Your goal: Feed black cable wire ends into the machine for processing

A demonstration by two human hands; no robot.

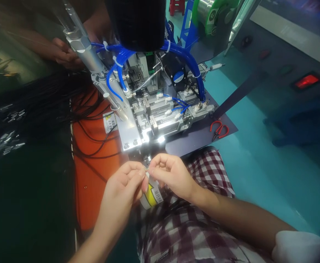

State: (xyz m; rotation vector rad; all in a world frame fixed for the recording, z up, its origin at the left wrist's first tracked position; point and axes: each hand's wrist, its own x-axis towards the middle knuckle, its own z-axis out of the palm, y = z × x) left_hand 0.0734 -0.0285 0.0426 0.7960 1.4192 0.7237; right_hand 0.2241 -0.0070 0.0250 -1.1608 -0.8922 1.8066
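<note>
My left hand (124, 180) is closed in a pinch, thumb against forefinger. Facing it, my right hand (173, 175) pinches too, its fingertips almost touching the left ones. Between them shows a small thin metal-coloured piece (147, 170), too small to name exactly; the fingers hide most of it. Both hands are just in front of a machine (165, 126) with metal slides, blue air tubes and bright work lights. Below the fingertips is a white and yellow label (151, 197).
Black cables (94, 155) cross the orange surface (94, 190); a bundle with shiny ends (9, 140) lies left. Red-handled pliers (219, 129) rest on the grey plate (201, 137). A green-rimmed spool (210, 16) stands behind. Another hand (65, 54), possibly reflected, appears upper left.
</note>
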